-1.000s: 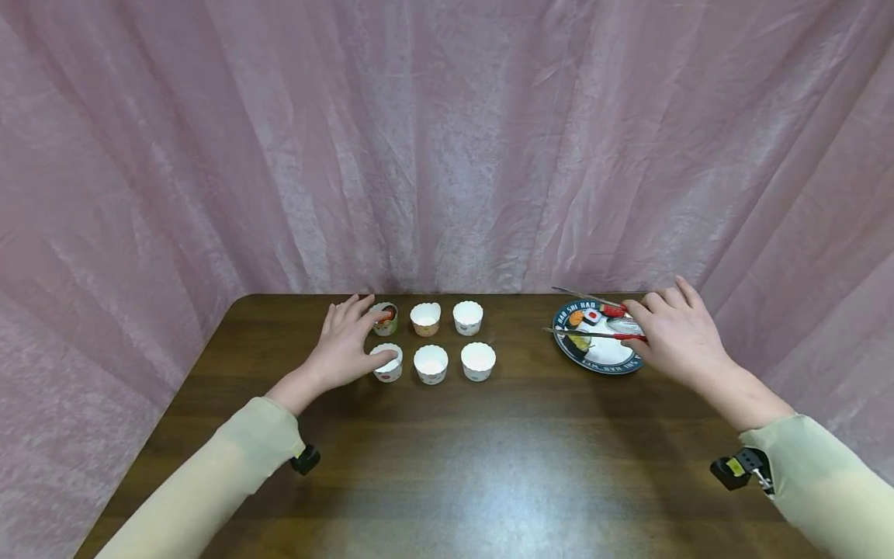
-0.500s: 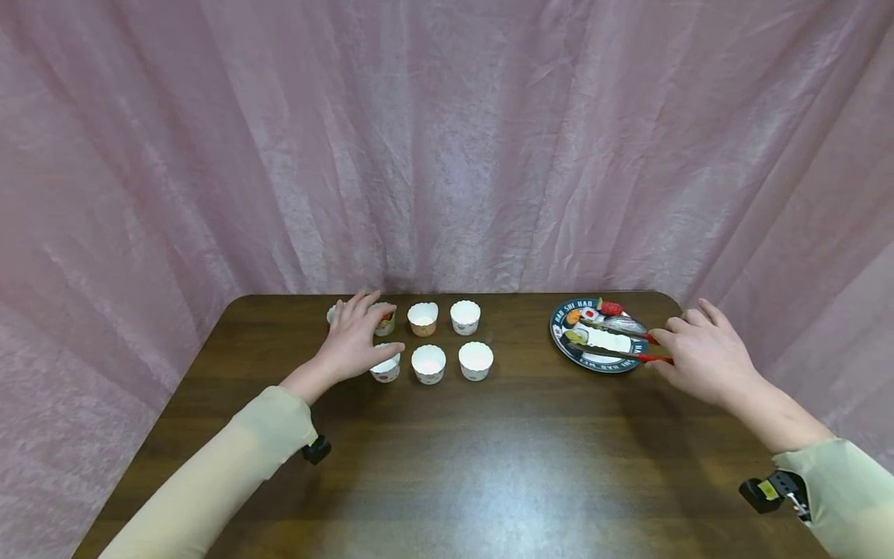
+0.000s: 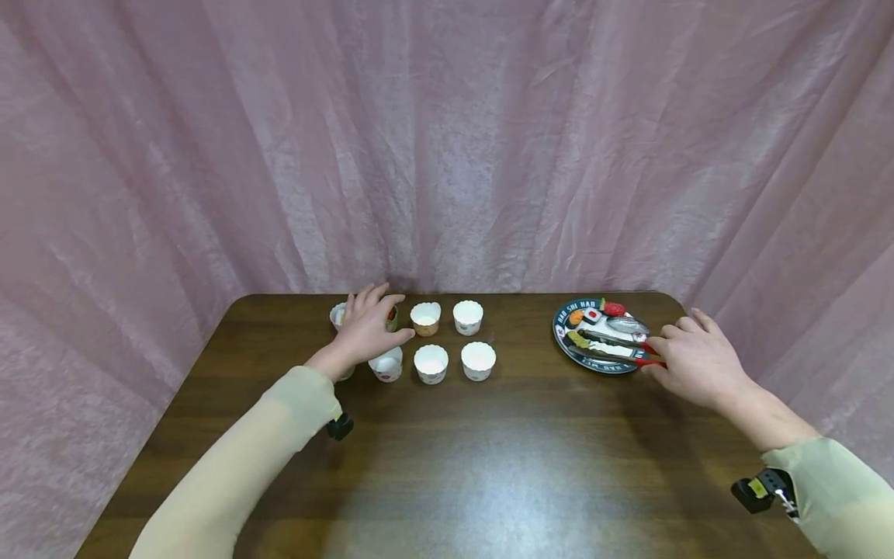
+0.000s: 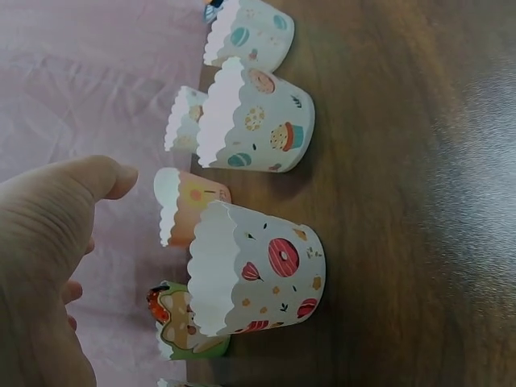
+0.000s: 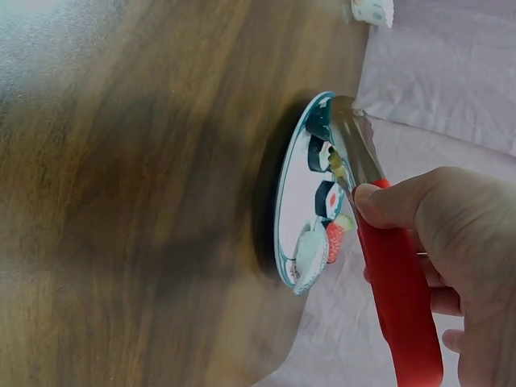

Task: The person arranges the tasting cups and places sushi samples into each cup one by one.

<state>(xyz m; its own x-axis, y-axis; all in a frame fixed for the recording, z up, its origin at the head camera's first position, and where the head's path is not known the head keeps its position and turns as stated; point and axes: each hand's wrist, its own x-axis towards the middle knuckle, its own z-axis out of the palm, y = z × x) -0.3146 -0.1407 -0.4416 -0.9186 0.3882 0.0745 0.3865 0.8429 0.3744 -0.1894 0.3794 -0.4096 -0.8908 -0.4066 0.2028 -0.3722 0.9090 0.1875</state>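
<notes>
My right hand grips red-handled tongs over the right side of a round plate. The metal arms lie low across the plate, their tips around a yellow-topped sushi piece. Beside it are an orange-topped piece, a sushi roll, a strawberry and a silvery, fish-like piece. My left hand hovers over the left paper baking cups with its fingers loosely spread, holding nothing. Below it stand a donut-print cup and a green cup with something red-orange inside.
Two rows of paper cups stand on the brown wooden table, including an orange cup and a white cup. The left hand partly covers the leftmost ones. A pink curtain hangs right behind the table's back edge.
My right hand has moved right and down, and the tongs' arms, wide apart before, have come closer together low over the plate. My left hand has drifted right above the cups.
</notes>
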